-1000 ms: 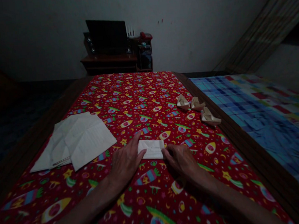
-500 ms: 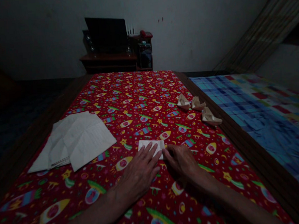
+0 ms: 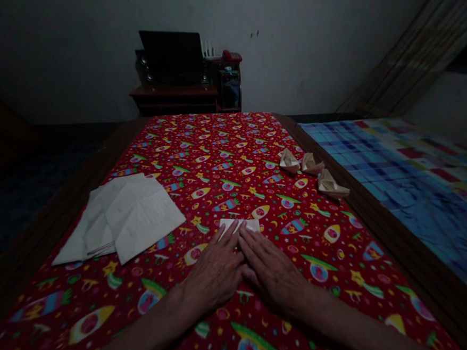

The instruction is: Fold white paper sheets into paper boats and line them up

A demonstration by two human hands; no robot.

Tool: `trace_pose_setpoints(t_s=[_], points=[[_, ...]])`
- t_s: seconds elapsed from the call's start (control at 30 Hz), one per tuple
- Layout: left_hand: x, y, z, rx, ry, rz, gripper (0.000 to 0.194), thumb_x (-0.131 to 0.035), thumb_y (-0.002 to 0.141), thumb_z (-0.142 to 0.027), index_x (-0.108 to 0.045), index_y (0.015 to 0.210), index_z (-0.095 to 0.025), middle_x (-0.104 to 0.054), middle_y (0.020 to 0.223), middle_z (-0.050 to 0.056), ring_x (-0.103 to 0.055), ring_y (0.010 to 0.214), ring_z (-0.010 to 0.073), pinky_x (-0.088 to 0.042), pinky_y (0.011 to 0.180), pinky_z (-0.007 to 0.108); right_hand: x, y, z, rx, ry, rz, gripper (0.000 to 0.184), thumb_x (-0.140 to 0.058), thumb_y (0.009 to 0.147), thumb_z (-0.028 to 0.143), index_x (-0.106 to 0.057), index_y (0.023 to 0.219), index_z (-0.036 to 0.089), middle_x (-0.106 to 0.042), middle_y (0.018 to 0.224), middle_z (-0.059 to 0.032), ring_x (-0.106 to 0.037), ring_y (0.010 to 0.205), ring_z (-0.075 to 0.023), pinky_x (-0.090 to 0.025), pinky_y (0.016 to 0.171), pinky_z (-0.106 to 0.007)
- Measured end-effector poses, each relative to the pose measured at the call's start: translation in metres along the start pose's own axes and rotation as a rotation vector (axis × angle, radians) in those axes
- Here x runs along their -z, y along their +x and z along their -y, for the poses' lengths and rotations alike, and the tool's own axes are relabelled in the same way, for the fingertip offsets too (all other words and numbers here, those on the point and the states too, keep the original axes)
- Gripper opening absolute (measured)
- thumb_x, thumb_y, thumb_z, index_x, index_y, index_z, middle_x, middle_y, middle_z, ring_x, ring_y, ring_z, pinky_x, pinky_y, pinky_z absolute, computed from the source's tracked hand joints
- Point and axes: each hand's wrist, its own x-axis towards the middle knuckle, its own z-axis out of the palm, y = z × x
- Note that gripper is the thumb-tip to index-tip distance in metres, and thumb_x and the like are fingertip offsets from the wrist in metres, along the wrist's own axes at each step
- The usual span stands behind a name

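A small folded sheet of white paper (image 3: 252,224) lies flat on the red patterned cloth (image 3: 200,161) in front of me. My left hand (image 3: 219,261) rests on its left part, palm down with fingers stretched out. Beside it, my right hand (image 3: 269,263) lies flat across the right part, fingers extended and close together. The two hands meet over the paper and cover most of it; only its far edge and corners show.
Several larger white paper sheets (image 3: 144,213) are fanned out at the left. Folded paper boats, one (image 3: 289,161) farthest away, another (image 3: 311,164) and a third (image 3: 332,184), stand at the right edge. A monitor (image 3: 173,56) is on a desk beyond.
My left hand has slid from the paper's left edge onto its top. My right hand has left its pinch at the right edge and now lies flat on the paper beside the left.
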Motion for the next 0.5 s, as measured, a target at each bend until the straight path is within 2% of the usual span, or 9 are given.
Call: trace_pose_setpoints(t_s=[0.1, 0.17, 0.33, 0.5], points=[[0.004, 0.000, 0.003, 0.004, -0.002, 0.000, 0.031, -0.041, 0.093, -0.034, -0.055, 0.119, -0.023, -0.032, 0.147, 0.007, -0.022, 0.138, 0.0253, -0.023, 0.112, 0.048, 0.000, -0.008, -0.004, -0.007, 0.021, 0.127, 0.064, -0.044, 0.092, 0.038, -0.026, 0.142, 0.002, -0.026, 0.147, -0.0198, -0.021, 0.137, -0.0283, -0.037, 0.107, -0.043], [0.005, -0.003, 0.005, 0.003, 0.020, -0.001, 0.034, -0.041, 0.093, -0.036, -0.051, 0.124, -0.027, -0.029, 0.149, 0.006, -0.021, 0.138, 0.0256, -0.022, 0.111, 0.048, 0.004, -0.014, -0.009, -0.023, 0.031, 0.168, 0.069, -0.045, 0.091, 0.041, -0.021, 0.144, 0.004, -0.023, 0.149, -0.0179, -0.017, 0.139, -0.0270, -0.034, 0.109, -0.043], [0.007, -0.020, 0.018, 0.008, 0.132, 0.033, 0.044, -0.037, 0.095, -0.035, -0.034, 0.138, -0.031, -0.026, 0.150, 0.004, -0.026, 0.137, 0.0242, -0.026, 0.108, 0.045, 0.012, -0.023, -0.017, -0.048, 0.020, 0.215, 0.063, -0.046, 0.091, 0.037, -0.025, 0.144, 0.009, -0.026, 0.148, -0.0142, -0.019, 0.138, -0.0256, -0.032, 0.109, -0.045], [0.008, -0.041, 0.036, 0.008, 0.191, -0.001, 0.042, -0.036, 0.096, -0.034, -0.035, 0.138, -0.034, -0.035, 0.147, -0.002, -0.029, 0.135, 0.0214, -0.020, 0.110, 0.045, 0.008, -0.029, -0.020, -0.053, 0.046, 0.167, 0.059, -0.047, 0.091, 0.034, -0.030, 0.142, 0.011, -0.032, 0.146, -0.0126, -0.024, 0.137, -0.0243, -0.032, 0.110, -0.044]])
